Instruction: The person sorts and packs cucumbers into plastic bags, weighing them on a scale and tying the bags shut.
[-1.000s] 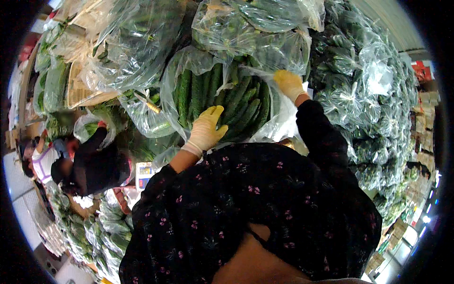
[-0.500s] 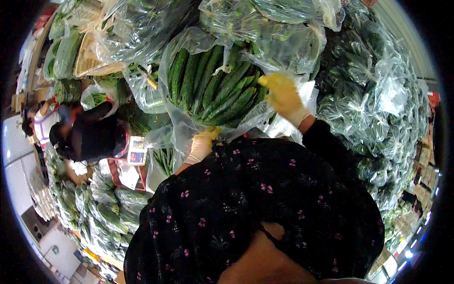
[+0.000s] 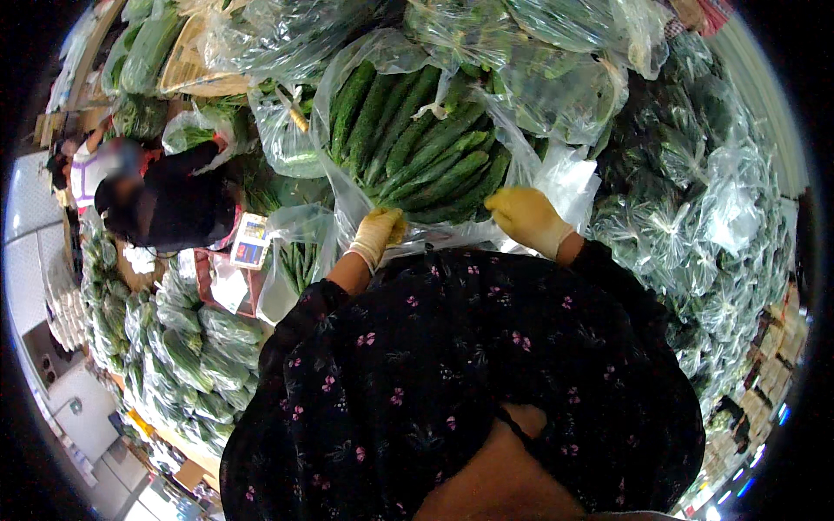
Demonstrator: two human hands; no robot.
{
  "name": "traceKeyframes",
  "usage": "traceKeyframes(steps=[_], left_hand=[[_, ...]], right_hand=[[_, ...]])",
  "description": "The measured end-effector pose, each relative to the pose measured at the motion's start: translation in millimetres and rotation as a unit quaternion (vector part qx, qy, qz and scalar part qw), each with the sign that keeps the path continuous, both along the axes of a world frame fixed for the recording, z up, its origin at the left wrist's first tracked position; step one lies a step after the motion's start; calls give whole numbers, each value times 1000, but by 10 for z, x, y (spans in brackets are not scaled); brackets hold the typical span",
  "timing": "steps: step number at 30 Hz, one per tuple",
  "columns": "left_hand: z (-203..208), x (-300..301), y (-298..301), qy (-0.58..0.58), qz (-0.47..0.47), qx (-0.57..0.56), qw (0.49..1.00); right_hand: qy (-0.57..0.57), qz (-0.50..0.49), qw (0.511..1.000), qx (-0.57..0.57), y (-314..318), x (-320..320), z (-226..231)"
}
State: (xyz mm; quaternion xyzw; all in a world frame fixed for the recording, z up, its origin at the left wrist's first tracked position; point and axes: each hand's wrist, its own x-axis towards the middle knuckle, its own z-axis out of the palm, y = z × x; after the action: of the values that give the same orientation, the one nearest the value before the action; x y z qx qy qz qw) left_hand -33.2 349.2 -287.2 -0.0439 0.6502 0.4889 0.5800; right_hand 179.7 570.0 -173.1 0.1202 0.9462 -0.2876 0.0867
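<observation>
Long dark green cucumbers point(image 3: 413, 130) lie side by side in a large clear plastic bag point(image 3: 346, 195), whose mouth is spread wide in front of me. My left hand point(image 3: 379, 236), in a yellow-and-white work glove, is closed on the bag's near edge, left of centre. On the near right edge my right hand point(image 3: 528, 221), gloved the same way, has its fingers curled together on the plastic. The film stretches between both hands, below the cucumbers' near ends. What the fingertips pinch is partly hidden by the gloves.
Bagged green vegetables point(image 3: 686, 191) are heaped on the right, with more clear bags point(image 3: 556, 87) beyond the cucumbers. White sheets point(image 3: 569, 191) lie beside my right hand. At left are a person in black point(image 3: 182, 204), a red crate point(image 3: 208, 282) and bagged greens point(image 3: 191, 347).
My right hand has come down and nearer, from beside the cucumbers to the bag's near right edge. My left hand stays at the near edge. The whole view has shifted slightly.
</observation>
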Motion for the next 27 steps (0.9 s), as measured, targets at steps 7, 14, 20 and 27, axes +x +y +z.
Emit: traceKeyframes(steps=[7,14,20,27], left_hand=[[163,18,96,285,-13,-34,958],[419,301,-174,14,48,38,998],[425,482,-546,-88,108,132,981],[776,514,-304,-173,101,181,963]], right_hand=[[71,109,963,236,-18,-974,-22],[-139,151,975,88,51,-1073,-67],[-201,63,963,-170,741,-678,301],[-271,-164,820,-477,958,-106,292]])
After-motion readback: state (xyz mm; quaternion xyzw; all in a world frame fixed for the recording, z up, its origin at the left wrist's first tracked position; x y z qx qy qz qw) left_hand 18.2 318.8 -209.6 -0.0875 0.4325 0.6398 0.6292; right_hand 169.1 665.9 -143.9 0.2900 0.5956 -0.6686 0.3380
